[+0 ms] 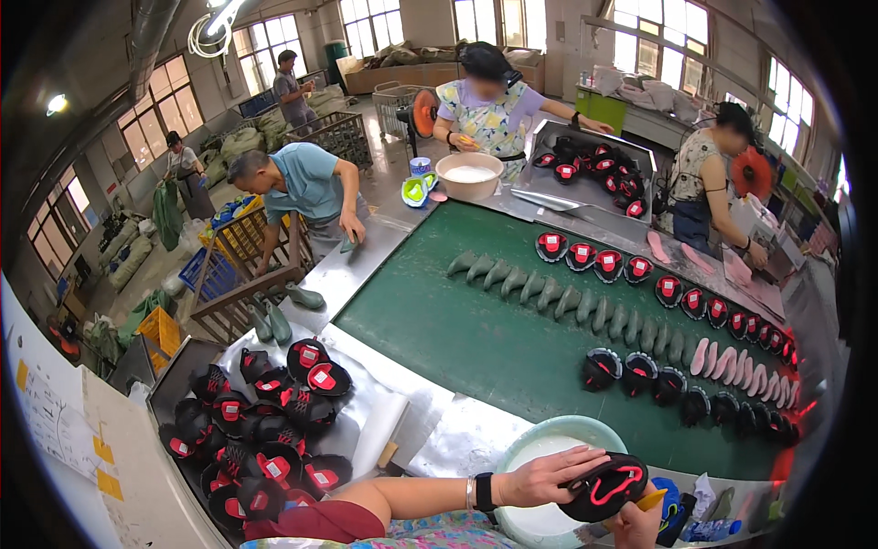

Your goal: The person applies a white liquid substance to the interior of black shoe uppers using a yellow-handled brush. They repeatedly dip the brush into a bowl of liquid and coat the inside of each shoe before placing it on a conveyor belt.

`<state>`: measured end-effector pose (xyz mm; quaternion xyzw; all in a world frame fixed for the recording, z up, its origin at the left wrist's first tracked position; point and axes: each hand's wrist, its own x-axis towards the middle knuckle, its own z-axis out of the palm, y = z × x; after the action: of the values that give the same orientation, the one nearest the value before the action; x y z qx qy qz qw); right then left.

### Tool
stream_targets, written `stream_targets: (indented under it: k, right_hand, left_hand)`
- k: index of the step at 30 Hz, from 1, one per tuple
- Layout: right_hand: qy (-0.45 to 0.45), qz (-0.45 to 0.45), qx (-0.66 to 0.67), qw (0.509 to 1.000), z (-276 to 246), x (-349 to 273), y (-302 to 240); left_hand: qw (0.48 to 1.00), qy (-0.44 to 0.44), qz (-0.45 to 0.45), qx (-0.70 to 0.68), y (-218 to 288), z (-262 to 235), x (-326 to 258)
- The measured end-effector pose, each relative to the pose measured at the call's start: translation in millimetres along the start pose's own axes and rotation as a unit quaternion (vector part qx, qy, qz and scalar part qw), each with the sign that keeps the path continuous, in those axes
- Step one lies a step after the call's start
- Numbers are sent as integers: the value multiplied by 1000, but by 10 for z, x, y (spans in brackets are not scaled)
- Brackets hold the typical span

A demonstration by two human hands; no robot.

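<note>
My left hand (541, 478) reaches in from the lower left, a dark band at its wrist, and grips a black shoe upper (604, 489) with a red-edged opening. The upper is held over the rim of a pale green basin (518, 446) of white liquid. Close against its right side, my right hand (637, 525) is closed on a yellow tool (652, 500) with a flat visible part. The tool's other end is hidden, so its kind cannot be told. A blue and black shoe (675, 509) lies just right of my right hand.
Black and red uppers (274, 457) fill a tray at left, beside a white roll (381, 430). Green shoe lasts (549, 293), pink insoles (732, 366) and more uppers (640, 371) line the green conveyor belt (412, 311). Several co-workers stand around, one (489, 110) behind another basin (468, 174).
</note>
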<state>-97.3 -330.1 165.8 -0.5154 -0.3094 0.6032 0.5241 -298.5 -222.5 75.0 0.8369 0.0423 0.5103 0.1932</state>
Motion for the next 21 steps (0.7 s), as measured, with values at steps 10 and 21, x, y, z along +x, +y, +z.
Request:
stream_targets:
  k: [10, 21]
  right_hand:
    - [-182, -95, -413, 887, 258, 12, 55]
    - [120, -252, -485, 829, -205, 135, 368]
  left_hand:
    - [921, -150, -294, -205, 392, -358, -34]
    - [719, -199, -529, -404, 935, -624, -632]
